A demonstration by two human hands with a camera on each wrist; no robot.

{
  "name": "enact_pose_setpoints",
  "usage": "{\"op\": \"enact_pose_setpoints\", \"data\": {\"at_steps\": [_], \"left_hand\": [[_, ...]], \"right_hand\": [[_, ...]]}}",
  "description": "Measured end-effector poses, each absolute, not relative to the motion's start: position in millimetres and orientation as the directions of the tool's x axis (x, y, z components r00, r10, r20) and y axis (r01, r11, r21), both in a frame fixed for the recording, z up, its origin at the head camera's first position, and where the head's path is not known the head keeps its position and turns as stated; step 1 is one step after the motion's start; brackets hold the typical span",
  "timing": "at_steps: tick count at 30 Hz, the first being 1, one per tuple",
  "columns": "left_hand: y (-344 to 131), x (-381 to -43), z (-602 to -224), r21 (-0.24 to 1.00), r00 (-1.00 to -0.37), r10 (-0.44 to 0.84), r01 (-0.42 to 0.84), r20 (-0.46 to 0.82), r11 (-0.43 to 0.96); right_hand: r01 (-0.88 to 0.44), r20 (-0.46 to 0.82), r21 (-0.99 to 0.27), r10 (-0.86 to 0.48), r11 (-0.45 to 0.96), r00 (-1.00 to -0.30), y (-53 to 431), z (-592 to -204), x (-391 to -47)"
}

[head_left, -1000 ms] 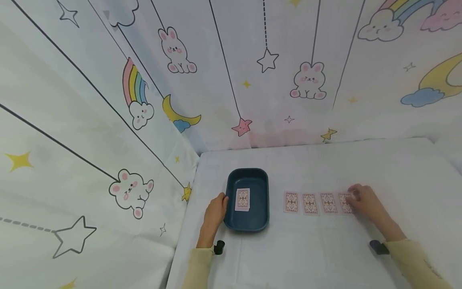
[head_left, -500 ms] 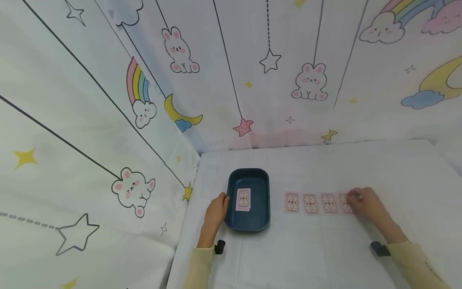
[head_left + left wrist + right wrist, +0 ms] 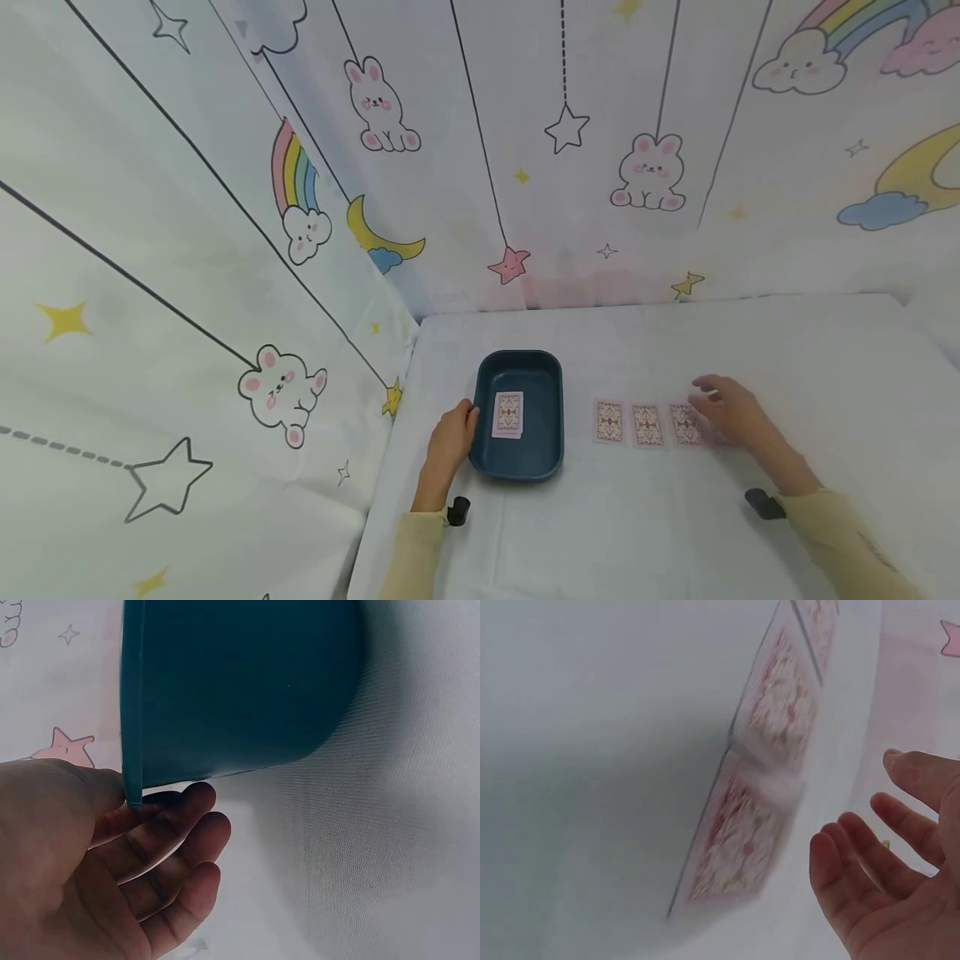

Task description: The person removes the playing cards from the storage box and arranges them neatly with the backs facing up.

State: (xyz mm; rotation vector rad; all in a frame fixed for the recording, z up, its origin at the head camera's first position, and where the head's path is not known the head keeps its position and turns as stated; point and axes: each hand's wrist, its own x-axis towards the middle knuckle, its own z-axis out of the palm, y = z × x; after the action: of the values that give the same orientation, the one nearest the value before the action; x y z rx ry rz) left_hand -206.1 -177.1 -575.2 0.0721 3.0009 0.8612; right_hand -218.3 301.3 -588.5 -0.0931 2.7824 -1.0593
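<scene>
A dark teal tray [image 3: 536, 454] stands on the table with a small stack of playing cards [image 3: 508, 413] in it. My left hand [image 3: 450, 437] pinches the tray's left rim, thumb over the edge and fingers beneath, as the left wrist view shows. To the tray's right lies a row of face-down cards with a red-brown pattern, among them a left card [image 3: 609, 422], a middle card [image 3: 647, 426] and a third card [image 3: 684, 423]. My right hand [image 3: 731, 410] hovers over the row's right end, partly covering the last card [image 3: 739, 840]. Its fingers are relaxed, holding nothing.
A white cloth covers the table [image 3: 600, 517]. Behind and to the left rise white drapes [image 3: 450, 192] printed with rabbits, stars and rainbows. A dark wrist camera [image 3: 458, 511] sits on the left wrist, another wrist camera [image 3: 765, 503] on the right.
My right hand has lifted off the last card and shifted left toward the third one, its fingers loosening. The left hand stays on the tray rim. The head view has shifted slightly.
</scene>
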Motion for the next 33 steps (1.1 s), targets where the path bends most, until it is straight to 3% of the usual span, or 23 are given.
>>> {"op": "enact_pose_setpoints", "data": {"at_steps": [14,33], "left_hand": [[-179.3,-203.7,-579.6,0.546,-0.999,0.033,0.015,-0.023,0.838],[-180.1,-207.5,-583.2,0.546,-0.999,0.04,0.028,-0.011,0.837]], "right_hand": [[-0.244,0.083,-0.684,-0.26,0.687,-0.962,215.6,-591.8,-235.7],[-0.357,0.118,-0.703,-0.393,0.615,-0.912,102.2,-559.0,-246.2]]}}
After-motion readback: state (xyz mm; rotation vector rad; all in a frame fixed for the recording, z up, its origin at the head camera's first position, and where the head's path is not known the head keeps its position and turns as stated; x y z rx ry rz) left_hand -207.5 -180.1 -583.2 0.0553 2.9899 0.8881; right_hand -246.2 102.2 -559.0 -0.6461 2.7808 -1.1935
